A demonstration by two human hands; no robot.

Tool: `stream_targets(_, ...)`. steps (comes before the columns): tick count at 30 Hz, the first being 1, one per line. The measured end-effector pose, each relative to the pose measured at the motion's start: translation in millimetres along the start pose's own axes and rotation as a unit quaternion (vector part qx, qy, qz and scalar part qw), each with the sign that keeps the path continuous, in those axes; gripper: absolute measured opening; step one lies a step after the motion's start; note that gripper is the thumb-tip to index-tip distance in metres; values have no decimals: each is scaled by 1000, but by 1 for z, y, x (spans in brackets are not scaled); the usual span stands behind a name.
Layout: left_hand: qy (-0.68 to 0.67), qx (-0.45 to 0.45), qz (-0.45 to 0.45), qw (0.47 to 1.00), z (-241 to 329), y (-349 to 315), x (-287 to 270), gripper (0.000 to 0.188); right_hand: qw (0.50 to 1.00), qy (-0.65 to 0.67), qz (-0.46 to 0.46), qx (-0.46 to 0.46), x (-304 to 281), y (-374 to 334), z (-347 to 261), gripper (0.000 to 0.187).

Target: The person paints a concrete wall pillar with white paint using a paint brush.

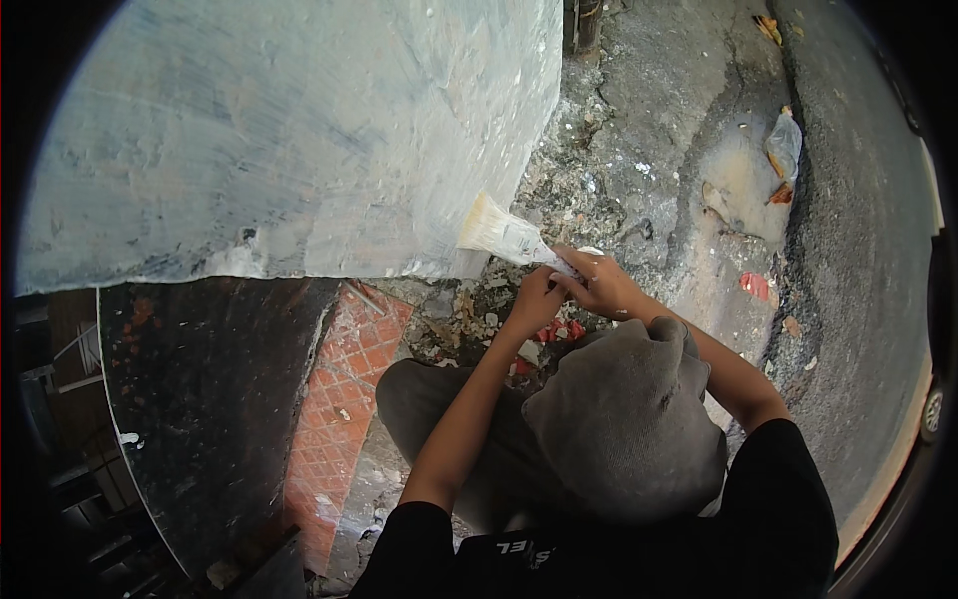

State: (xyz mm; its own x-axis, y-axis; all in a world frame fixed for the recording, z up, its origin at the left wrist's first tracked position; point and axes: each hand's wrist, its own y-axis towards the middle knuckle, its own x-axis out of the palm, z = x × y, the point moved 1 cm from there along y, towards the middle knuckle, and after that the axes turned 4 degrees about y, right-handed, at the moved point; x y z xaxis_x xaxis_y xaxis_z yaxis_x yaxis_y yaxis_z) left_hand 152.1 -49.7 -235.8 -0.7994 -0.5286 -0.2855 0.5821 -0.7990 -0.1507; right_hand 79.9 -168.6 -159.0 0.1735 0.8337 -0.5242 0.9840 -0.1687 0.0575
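The paintbrush was pinched by both the right hand and left hand, bristles touching the wall at its right edge.

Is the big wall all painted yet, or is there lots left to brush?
Most of the wall already looks pale and streaky with brush strokes. Right now both hands, the left hand and right hand, hold the paintbrush with its bristles at the wall's lower right corner. The ragged bottom edge beside it looks patchy, so that strip seems left.
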Motion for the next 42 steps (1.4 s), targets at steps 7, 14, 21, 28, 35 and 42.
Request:
stream_targets(7, -14, -79, -53, 995, 4, -2, 0, 17, 999, 20, 17, -29, -25, -13, -17, 34)
stream_targets(14, -15, -44, -55, 997, 4, 1, 4, 17, 995, -79, 7, -67, -10, 3, 3, 34)
stream_targets(21, -31, -59, -40, 997, 3, -1, 1, 14, 998, -29, 25, -48, -19, -9, -12, 34)
stream_targets(28, 14, -17, -1, 1000, -2, 0, 0, 16, 997, -52, 17, -60, 12, -5, 19, 33)
stream_targets(35, -10, -75, -58, 995, 9, 0, -1, 18, 998, 21, 51, -37, -12, -14, -11, 33)
stream_targets(42, 72, 150, 8, 986, 10, 0, 4, 16, 983, -12, 60, -173, -5, 24, -41, 37)
